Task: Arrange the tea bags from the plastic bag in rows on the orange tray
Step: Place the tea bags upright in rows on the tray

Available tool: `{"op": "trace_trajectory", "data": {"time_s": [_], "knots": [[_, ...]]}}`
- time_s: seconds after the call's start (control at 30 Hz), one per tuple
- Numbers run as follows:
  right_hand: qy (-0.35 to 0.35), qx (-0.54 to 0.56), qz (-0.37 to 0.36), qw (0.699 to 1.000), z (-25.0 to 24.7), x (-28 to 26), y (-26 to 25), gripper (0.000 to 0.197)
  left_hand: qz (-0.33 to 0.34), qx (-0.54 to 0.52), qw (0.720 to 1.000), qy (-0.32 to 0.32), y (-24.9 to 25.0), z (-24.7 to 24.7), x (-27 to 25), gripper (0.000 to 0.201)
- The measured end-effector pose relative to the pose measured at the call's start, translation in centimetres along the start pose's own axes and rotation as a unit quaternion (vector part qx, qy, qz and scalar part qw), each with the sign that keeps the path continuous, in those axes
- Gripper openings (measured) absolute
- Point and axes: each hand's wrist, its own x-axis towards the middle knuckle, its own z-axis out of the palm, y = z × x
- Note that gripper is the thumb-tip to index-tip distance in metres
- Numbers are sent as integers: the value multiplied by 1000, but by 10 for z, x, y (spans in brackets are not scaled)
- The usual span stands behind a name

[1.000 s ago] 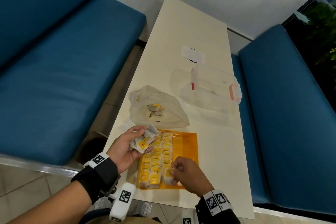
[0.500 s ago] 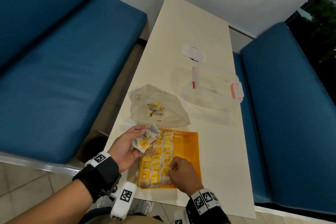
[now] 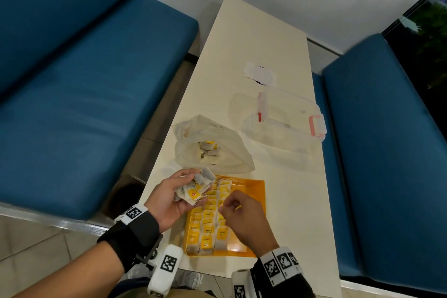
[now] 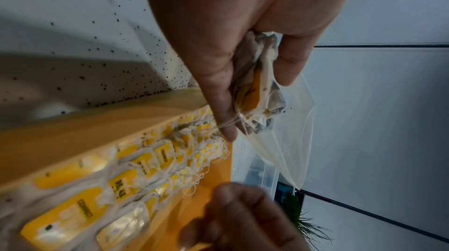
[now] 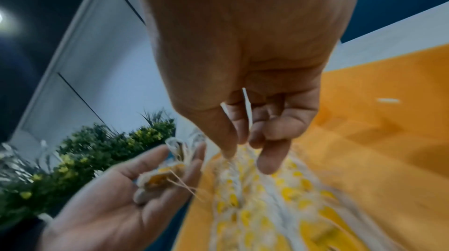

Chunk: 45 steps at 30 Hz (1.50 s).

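The orange tray lies at the table's near end, with yellow-tagged tea bags in rows along its left half. My left hand hovers over the tray's far left corner and grips a bunch of tea bags, strings dangling. My right hand is raised over the rows, close to the left hand, fingers curled. It pinches a thin white sliver, seemingly a tea bag tag. Behind the tray, the crumpled plastic bag holds a few tea bags.
A clear plastic box with pink latches and a white slip of paper lie farther up the narrow white table. Blue benches flank the table on both sides. The tray's right half is bare orange.
My right hand has lifted off the near end of the rows and moved up toward my left hand. The left hand keeps its bunch in about the same place.
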Motion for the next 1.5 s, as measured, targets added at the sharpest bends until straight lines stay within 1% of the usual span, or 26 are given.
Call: {"op": "trace_trajectory", "data": {"time_s": [0.03, 0.1, 0.2, 0.27, 0.33, 0.57, 0.8, 0.97, 1.07, 1.23, 1.3, 1.4, 1.5], "knots": [[-3, 17, -22, 1000, -2, 2, -11, 11, 2, -3, 1000, 1, -1, 1, 1, 30], [-12, 19, -90, 996, -5, 7, -30, 13, 1, -17, 1000, -1, -1, 4, 4, 29], [-29, -36, -187, 981, -5, 12, -47, 22, -5, -34, 999, -1, -1, 6, 6, 30], [-26, -84, -215, 973, 0, 16, -46, 26, -4, -39, 999, 0, 1, 6, 6, 29], [-18, -118, -228, 966, 5, 20, -43, 26, -3, -46, 999, 0, 1, 8, 5, 28], [9, -102, -251, 963, 12, 21, -44, 20, -6, -57, 998, -12, 2, 8, 1, 29], [-1, -57, -245, 968, 4, 20, -47, 18, -9, -87, 996, -35, 5, 8, 1, 31], [40, -10, -243, 969, -9, 15, -50, 14, -12, -98, 994, -49, 6, 8, 2, 29], [63, 31, -233, 970, -20, 11, -54, 12, -12, -88, 995, -45, 6, 7, 2, 28], [78, 84, -222, 968, -41, 2, -64, 14, -18, -86, 995, -41, 3, 4, 4, 37], [86, 96, -223, 966, -49, -2, -69, 19, -18, -87, 995, -39, 3, 5, 4, 36], [100, 103, -241, 960, -58, -8, -76, 13, -19, -92, 995, -33, 5, 8, 3, 33], [115, 108, -244, 957, -62, -9, -77, 16, -18, -95, 995, -28, 5, 9, 1, 33]]}}
